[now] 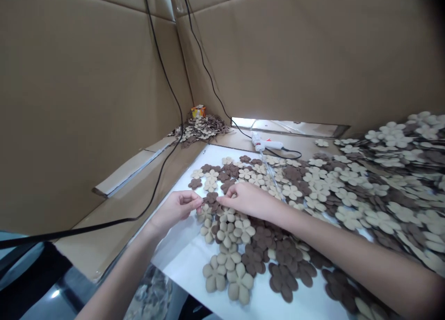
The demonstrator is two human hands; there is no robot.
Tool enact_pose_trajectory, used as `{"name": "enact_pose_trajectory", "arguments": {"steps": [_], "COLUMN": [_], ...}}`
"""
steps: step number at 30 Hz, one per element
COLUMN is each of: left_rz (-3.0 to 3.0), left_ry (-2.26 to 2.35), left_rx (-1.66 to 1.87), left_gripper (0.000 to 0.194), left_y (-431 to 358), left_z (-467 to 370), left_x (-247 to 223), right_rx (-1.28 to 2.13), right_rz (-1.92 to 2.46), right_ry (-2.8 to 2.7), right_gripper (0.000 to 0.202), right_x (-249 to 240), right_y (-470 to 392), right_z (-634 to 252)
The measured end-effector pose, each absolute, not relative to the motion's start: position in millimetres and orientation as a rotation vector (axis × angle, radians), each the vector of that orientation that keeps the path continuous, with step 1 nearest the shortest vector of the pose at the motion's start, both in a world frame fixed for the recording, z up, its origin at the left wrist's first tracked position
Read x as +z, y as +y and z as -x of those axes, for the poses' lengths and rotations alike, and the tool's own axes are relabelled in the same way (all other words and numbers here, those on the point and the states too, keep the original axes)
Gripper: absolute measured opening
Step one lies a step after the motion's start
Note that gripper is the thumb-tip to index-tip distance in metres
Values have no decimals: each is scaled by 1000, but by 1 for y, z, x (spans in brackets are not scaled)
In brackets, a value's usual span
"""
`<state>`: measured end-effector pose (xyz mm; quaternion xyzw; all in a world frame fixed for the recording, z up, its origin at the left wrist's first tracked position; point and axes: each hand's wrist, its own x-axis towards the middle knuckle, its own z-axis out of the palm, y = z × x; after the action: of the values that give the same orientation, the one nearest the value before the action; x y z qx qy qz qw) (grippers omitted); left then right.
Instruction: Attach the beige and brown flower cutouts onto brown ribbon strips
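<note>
A small brown flower cutout [211, 198] with rounded petals is between my two hands, over the white board. My left hand [181, 205] pinches its left edge with thumb and forefinger. At the opposite edge, the fingertips of my right hand [240, 199] are closed on a petal. Just below, beige flower cutouts [226, 234] lie close together, and a brown flower [195, 184] rests above and to the left. My right forearm crosses over many more flowers and hides part of them.
A white glue gun [267, 143] with a clear glue stick lies behind the flowers. Heaped flowers [392, 139] fill the right side. A smaller pile [205, 128] with an orange box [198, 111] sits in the corner. Black cables [163, 70] hang along cardboard walls [306, 56].
</note>
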<state>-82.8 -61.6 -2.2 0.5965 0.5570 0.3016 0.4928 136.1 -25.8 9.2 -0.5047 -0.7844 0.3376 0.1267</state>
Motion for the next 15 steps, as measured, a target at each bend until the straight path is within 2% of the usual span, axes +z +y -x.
{"name": "enact_pose_trajectory", "arguments": {"steps": [6,9,15], "left_rz": [-1432,-1406,-1466], "left_ry": [1307,1298,1314], "left_rx": [774,804,790], "left_gripper": [31,29,27], "left_y": [-65,-68,-72], "left_z": [84,84,84], "left_x": [-3,-2,0], "right_rx": [1058,1108,907], "right_rz": [1421,1380,1274], "right_ry": [-2284,-2279,-2357], "right_gripper": [33,36,25], "right_x": [-3,-8,3], "right_y": [-19,-16,-15], "right_z": [-130,-130,-139]}}
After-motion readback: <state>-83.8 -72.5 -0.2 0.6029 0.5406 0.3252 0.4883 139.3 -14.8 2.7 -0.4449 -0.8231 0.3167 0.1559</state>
